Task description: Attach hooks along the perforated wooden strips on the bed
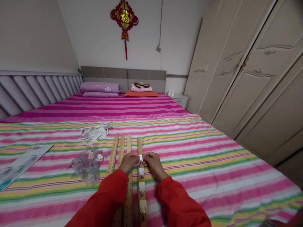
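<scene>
Both hands meet over a narrow wooden strip with holes (140,144) that lies lengthwise on the striped bed. Between them is a small white hook (141,158), pinched from the left by my left hand (129,162) and from the right by my right hand (153,161). Nearer to me on the same strip sit a white hook (141,172), another white hook (141,187) and a cream hook (143,206). Left of this strip lie more perforated wooden strips (128,189), partly under my left forearm.
Left of the strips is a pile of clear plastic pieces (86,165). Beyond it lie clear packets (93,134). A long packaged card with hooks (21,165) rests at far left. Pillows (101,87) lie by the headboard (111,73); a wardrobe (248,69) stands right.
</scene>
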The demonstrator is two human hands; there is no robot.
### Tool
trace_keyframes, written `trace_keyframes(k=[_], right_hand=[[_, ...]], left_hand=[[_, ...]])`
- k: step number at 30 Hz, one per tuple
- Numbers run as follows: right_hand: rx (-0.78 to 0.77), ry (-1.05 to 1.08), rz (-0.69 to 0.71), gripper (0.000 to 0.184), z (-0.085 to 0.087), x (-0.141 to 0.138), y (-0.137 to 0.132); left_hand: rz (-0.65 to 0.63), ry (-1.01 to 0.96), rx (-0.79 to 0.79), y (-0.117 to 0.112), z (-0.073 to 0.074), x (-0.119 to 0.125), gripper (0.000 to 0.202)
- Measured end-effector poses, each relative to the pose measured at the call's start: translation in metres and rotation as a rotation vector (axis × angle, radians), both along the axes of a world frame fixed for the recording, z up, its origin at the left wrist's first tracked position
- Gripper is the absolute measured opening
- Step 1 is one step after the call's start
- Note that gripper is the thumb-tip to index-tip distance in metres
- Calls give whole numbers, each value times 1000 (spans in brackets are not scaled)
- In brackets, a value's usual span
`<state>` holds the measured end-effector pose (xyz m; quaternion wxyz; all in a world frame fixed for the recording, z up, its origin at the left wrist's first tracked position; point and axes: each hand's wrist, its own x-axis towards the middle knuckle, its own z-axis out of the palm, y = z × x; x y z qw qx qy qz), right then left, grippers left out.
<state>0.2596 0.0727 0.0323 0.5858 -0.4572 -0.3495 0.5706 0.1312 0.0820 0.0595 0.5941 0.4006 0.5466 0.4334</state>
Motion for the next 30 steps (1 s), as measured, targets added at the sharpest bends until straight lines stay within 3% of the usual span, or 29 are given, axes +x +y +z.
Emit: trace_keyframes(k=[6,14,30], right_hand=[[-3,-25,-17,18,-10,-2,3],[-14,-51,-47,17,-19,-4,6],[-37,-69,-83,15,-24,-6,7]], left_hand=[[-16,103,10,5,-6,1,18],[-44,323,75,-1,0,6,13],[-19,351,117,1,-9,9,16]])
